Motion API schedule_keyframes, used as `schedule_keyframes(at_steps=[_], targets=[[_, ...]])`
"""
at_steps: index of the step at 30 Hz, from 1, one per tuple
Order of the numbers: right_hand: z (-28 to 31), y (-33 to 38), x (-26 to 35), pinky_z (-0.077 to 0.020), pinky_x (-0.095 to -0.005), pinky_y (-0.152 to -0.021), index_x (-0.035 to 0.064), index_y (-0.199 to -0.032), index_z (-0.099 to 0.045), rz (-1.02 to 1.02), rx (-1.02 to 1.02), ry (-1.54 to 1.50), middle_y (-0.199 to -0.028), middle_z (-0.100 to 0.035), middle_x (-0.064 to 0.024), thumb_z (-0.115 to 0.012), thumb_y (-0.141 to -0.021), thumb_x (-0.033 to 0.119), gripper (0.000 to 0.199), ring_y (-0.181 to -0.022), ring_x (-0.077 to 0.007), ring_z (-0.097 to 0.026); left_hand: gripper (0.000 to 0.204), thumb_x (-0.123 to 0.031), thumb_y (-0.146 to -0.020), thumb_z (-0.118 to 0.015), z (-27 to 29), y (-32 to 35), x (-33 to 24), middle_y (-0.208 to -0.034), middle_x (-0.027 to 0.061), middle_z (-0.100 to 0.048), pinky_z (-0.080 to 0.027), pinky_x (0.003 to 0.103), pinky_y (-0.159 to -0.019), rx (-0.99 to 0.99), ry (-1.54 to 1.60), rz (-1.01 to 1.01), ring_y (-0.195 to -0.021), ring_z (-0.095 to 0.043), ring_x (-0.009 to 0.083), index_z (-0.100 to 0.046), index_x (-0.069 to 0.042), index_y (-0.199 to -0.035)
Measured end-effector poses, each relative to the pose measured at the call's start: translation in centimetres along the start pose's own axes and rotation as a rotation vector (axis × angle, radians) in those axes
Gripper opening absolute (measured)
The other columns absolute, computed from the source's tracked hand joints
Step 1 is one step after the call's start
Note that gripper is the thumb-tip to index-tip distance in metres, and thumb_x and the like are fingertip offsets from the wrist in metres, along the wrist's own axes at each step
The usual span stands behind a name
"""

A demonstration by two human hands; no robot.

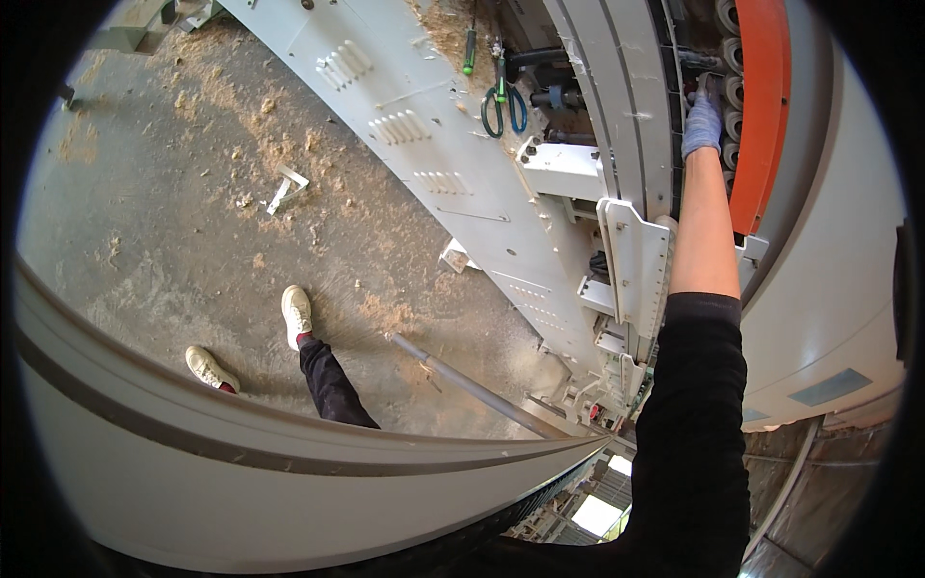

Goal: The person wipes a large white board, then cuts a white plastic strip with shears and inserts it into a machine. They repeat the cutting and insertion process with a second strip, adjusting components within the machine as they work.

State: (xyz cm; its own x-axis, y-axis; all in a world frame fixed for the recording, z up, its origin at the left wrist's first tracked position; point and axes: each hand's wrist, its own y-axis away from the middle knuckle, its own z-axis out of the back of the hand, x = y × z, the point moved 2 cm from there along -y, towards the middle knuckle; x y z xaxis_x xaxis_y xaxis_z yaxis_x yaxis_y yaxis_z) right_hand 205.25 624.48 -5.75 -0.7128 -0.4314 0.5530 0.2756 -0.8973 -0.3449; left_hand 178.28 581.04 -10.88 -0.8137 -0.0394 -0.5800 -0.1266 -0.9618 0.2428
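My right hand [702, 125], in a grey-blue glove, reaches far into the gap between the curved grey rails [631, 106] and the orange curved panel [768, 116]. Its fingers look closed against a small dark part beside a row of round rollers [732, 91]. What they grip is partly hidden and cannot be made out. My bare forearm and black sleeve stretch up from the lower edge. No part of my left hand shows.
Scissors [502, 101] and a green-handled tool [469, 50] lie on the white machine frame [405, 96]. A grey pole [472, 381] crosses the debris-strewn floor [193, 241]. White shoes [297, 316] and a dark-trousered leg show beside a curved grey panel [241, 472].
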Motion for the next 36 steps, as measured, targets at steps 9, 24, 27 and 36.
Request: schedule_keyframes(at_steps=[9, 24, 27, 36], targets=[[1.9, -4.8, -4.5, -0.0474, -0.0259, -0.073, 0.0047, -0.135, -0.049, 0.186, 0.107, 0.135, -0.11, -0.06, -0.0081, -0.04, -0.094, 0.007, 0.041, -0.082, -0.0139, -0.056, 0.038, -0.039, -0.098, -0.045, 0.7, -0.3, 0.7, -0.081, 0.0115, -0.066, -0.053, 0.036, -0.076, 0.004, 0.011, 0.008, -0.079, -0.066, 0.0235, -0.063, -0.006, -0.1], [1.5, -0.2, -3.2, -0.0484, -0.0313, -0.074, 0.0058, -0.103, -0.057, -0.221, -0.205, -0.597, -0.088, -0.058, -0.0058, -0.056, -0.095, 0.025, 0.021, -0.074, -0.0176, -0.054, 0.038, -0.039, -0.098, -0.045, 1.2, -1.4, 1.1, -0.08, 0.0117, -0.065, -0.053, 0.036, -0.075, 0.0, 0.03, 0.026, -0.078, -0.065, 0.0229, -0.063, -0.005, -0.101], [1.2, 0.4, -2.4, -0.0465, -0.0291, -0.072, 0.0042, -0.103, -0.059, -0.194, -0.205, -0.571, -0.09, -0.06, -0.0048, -0.056, -0.096, 0.029, 0.026, -0.071, -0.0164, -0.052, 0.039, -0.038, -0.098, -0.045, 1.4, -1.4, 1.3, -0.08, 0.0117, -0.065, -0.053, 0.035, -0.074, -0.001, 0.035, 0.033, -0.078, -0.065, 0.0228, -0.063, -0.005, -0.101], [0.8, 1.0, -1.1, -0.0417, -0.0287, -0.082, 0.0014, -0.122, -0.057, -0.153, -0.031, -0.088, -0.116, -0.06, -0.0053, -0.052, -0.095, 0.034, 0.042, -0.089, -0.0162, -0.052, 0.039, -0.038, -0.098, -0.045, 1.8, -1.6, 1.6, -0.079, 0.0118, -0.065, -0.053, 0.035, -0.074, -0.01, 0.05, 0.048, -0.077, -0.065, 0.0225, -0.063, -0.004, -0.101]])
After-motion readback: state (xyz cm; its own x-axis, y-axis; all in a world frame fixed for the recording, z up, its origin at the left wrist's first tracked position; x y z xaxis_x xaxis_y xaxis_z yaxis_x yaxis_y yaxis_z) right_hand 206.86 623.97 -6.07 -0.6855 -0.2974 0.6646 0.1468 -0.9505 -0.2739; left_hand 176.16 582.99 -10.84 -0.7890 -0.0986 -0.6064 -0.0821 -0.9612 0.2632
